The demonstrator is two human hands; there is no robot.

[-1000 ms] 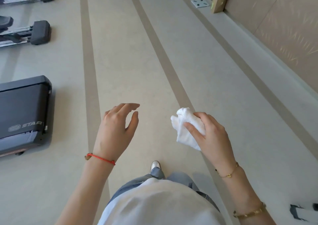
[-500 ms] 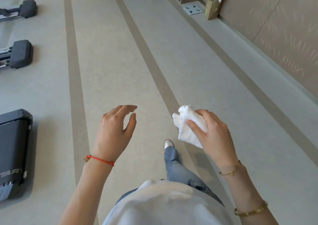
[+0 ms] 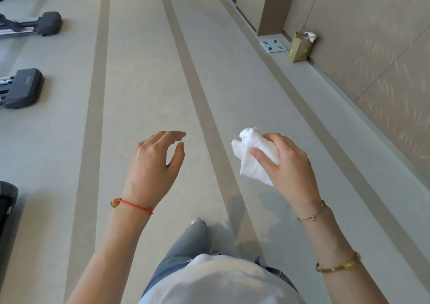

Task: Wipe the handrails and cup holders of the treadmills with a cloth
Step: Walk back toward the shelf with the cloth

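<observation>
1. The right hand [image 3: 288, 164] holds a bunched white cloth [image 3: 253, 157] in the air, its fingers [image 3: 263, 158] curled round it.
2. The left hand [image 3: 153, 164] holds nothing, fingers loose and a little bent.
3. A dark machine [image 3: 7, 213], maybe a treadmill, peeks in at the left edge, well apart from the cloth.
</observation>
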